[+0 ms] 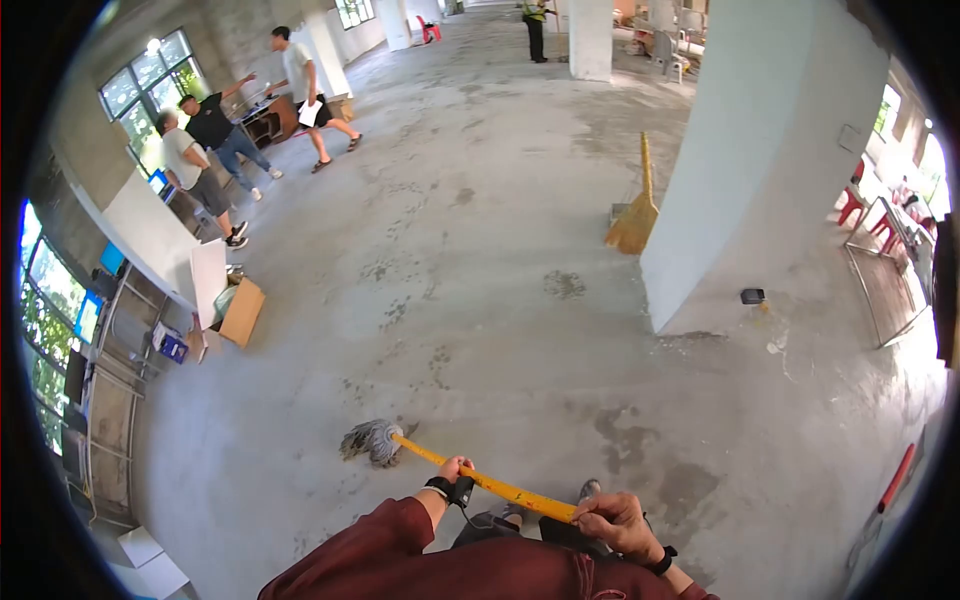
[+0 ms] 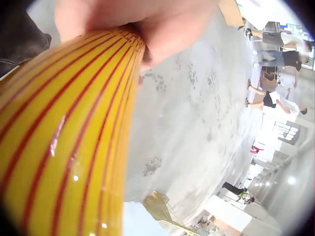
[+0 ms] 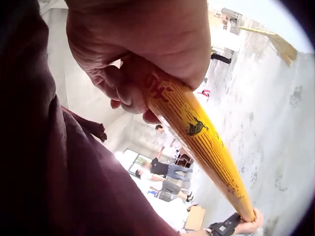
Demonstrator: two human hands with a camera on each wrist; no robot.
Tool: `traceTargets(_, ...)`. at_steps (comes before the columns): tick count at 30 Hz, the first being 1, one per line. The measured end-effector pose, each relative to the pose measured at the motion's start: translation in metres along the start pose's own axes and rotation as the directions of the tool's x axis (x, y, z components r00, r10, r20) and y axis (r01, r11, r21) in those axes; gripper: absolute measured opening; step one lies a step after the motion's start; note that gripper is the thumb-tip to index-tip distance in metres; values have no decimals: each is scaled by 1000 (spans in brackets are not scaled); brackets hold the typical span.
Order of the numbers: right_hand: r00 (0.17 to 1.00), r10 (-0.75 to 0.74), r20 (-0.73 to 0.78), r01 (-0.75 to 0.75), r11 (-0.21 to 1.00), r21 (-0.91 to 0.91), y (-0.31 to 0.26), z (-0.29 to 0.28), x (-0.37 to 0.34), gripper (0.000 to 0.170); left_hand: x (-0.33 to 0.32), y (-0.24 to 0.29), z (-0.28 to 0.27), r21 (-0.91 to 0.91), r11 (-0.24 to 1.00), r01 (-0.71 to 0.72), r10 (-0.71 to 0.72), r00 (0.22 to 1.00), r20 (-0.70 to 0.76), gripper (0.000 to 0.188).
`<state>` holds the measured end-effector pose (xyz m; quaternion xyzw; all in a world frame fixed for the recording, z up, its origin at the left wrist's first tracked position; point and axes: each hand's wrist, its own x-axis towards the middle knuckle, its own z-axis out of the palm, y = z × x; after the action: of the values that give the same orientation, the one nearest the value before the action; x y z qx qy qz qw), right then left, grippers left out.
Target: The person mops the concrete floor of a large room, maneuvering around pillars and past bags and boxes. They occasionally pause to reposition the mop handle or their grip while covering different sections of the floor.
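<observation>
A string mop with a yellow handle (image 1: 510, 492) slants across the front of the body in the head view. Its grey, stringy head (image 1: 374, 441) lies on the concrete floor at the lower left. Partway down the handle, my left hand (image 1: 457, 468) grips it; the left wrist view shows the fingers curled round the red-striped yellow shaft (image 2: 74, 128). My right hand (image 1: 622, 524) holds the handle near its upper end. In the right wrist view, its fingers (image 3: 130, 96) wrap the shaft beside some red marks.
A straw broom (image 1: 636, 215) leans by a white pillar (image 1: 760, 170) on the right. An open cardboard box (image 1: 238, 312) sits at left, near desks with monitors. Three people stand at the back left, another farther off. Damp patches (image 1: 625, 440) mark the floor.
</observation>
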<state>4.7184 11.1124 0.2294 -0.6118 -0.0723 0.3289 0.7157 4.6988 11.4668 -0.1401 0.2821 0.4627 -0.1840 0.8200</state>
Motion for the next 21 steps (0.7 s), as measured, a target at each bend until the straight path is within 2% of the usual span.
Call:
traceTargets(1,1000,9,2,-9,1000,27,-7,-7,-2,12,1,-4,12,125,991,-39,34,999,42,23)
traceTargets(2,996,-39,-82,44,998,55,-20,-12,-8,10,7,-12,29,186,982,-40,32,998,46,18)
traceTargets(3,994,-47,-94,52,997,51,-35,-23,-14,10,12,-20,51,194,980,-39,29,998,57,18)
traceTargets(4,983,-55,-173,52,998,-26,-48,-36,-22,10,13,-31,73,537,826,-170,79,979,187,8)
traceTargets(5,966,-68,-248,44,994,-101,-63,-47,-31,10,12,-44,95,778,545,-311,77,943,323,8)
traceTargets(6,935,-190,-300,117,962,-246,-84,-55,-39,10,9,-62,125,782,410,-469,121,878,463,5)
traceTargets(7,922,-233,-310,137,944,-301,-93,-71,-52,10,9,-82,154,749,259,-610,140,791,596,12)
traceTargets(9,865,-322,-384,184,917,-355,-103,-111,-81,11,45,-118,202,671,39,-740,-18,671,741,12)
traceTargets(10,820,-353,-450,202,915,-350,-107,-125,-99,11,51,-138,239,790,452,-414,-129,846,517,10)
traceTargets(11,834,-150,-531,32,974,-224,-129,-133,-126,1,56,-164,277,689,723,48,-340,893,295,9)
traceTargets(13,763,-510,-396,266,807,-527,-141,-156,-145,2,90,-224,325,653,732,195,-476,831,286,13)
traceTargets(15,719,-670,-184,475,667,-574,-161,-175,-153,2,63,-247,393,742,656,139,-519,796,310,20)
traceTargets(16,746,-661,-86,512,651,-561,-170,-183,-158,6,67,-266,417,728,662,179,-559,765,320,20)
traceTargets(17,747,-659,-92,508,654,-560,-179,-188,-159,6,72,-283,438,714,664,219,-596,733,329,20)
traceTargets(19,690,-712,135,621,485,-615,-197,-192,-156,12,37,-283,497,819,555,147,-641,703,308,25)
traceTargets(20,633,-749,196,684,423,-595,-204,-194,-150,15,39,-292,513,838,544,44,-619,695,365,28)
traceTargets(21,668,-725,168,658,471,-588,-211,-200,-146,15,48,-310,514,704,696,-141,-474,646,598,31)
